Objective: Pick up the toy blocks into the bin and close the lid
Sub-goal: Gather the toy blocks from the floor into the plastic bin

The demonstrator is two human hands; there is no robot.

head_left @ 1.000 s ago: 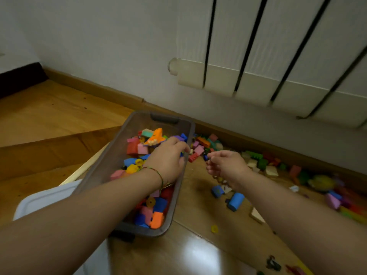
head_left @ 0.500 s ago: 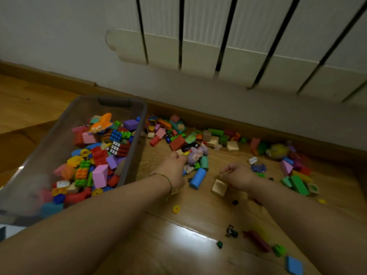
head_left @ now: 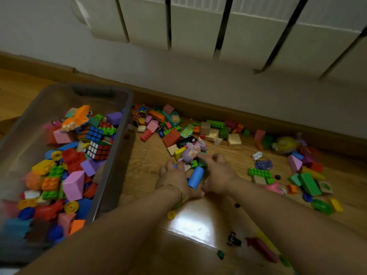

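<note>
Two hands meet on the floor (head_left: 151, 155): our left hand (head_left: 174, 180) and right hand (head_left: 217, 174) cup together, fingers (head_left: 169, 165) curled over toy blocks (head_left: 195, 164), a blue cylinder (head_left: 195, 176) wedged between. We judge these light, hard, slippery; scoop from beneath. Beyond the fingertips a purple soft toy (head_left: 191, 152) crowds in. Left stands the open bin (head_left: 130, 101); more pieces (head_left: 309, 183) scatter right.

room edge seen from above – white wall (head_left: 59, 36), radiator (head_left: 198, 26), wood floor (head_left: 188, 255)
the white ribbed radiator hangs on the pale wall above a brown wooden skirting board (head_left: 218, 114); the glossy plank floor shows a bright patch of reflected light (head_left: 190, 223) near the bottom centre.
</note>
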